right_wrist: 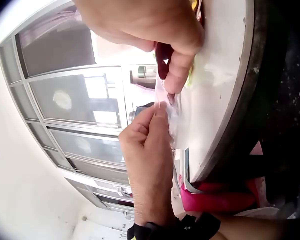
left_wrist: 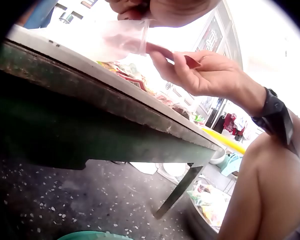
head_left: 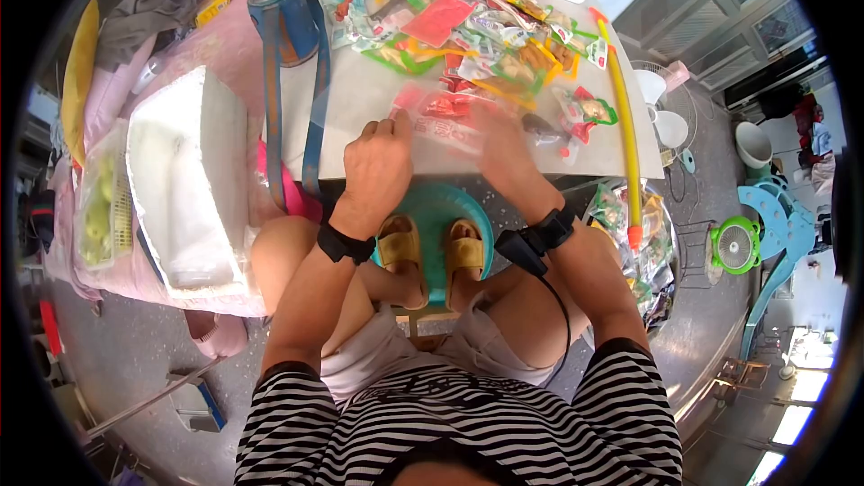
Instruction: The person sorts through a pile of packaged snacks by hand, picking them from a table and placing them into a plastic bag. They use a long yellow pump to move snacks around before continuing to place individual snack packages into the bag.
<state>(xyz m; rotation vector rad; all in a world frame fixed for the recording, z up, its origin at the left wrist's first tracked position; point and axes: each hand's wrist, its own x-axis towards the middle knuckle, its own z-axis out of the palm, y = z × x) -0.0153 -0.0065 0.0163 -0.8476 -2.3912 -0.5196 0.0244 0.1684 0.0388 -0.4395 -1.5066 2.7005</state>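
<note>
Over the near edge of the table, my left hand [head_left: 378, 162] pinches the mouth of a clear plastic bag [head_left: 441, 135] with red printing. The bag stretches away from those fingertips in the left wrist view, see-through and pale. Opposite, my right hand [head_left: 511, 162], blurred in the head view, holds a thin dark red strip [left_wrist: 162, 50] between thumb and fingers, one end at the bag's opening. The right wrist view shows the same strip curved inside the fingers, just above the left fingertips. Red packets [head_left: 450, 106] lie just beyond the bag.
Colourful snack packets [head_left: 504, 45] are heaped on the far half of the table. A blue flask [head_left: 286, 18] with a strap stands left, near a white foam box [head_left: 189, 189]. A yellow tube [head_left: 623, 126] lies along the right edge. Below sits a teal basin [head_left: 432, 198].
</note>
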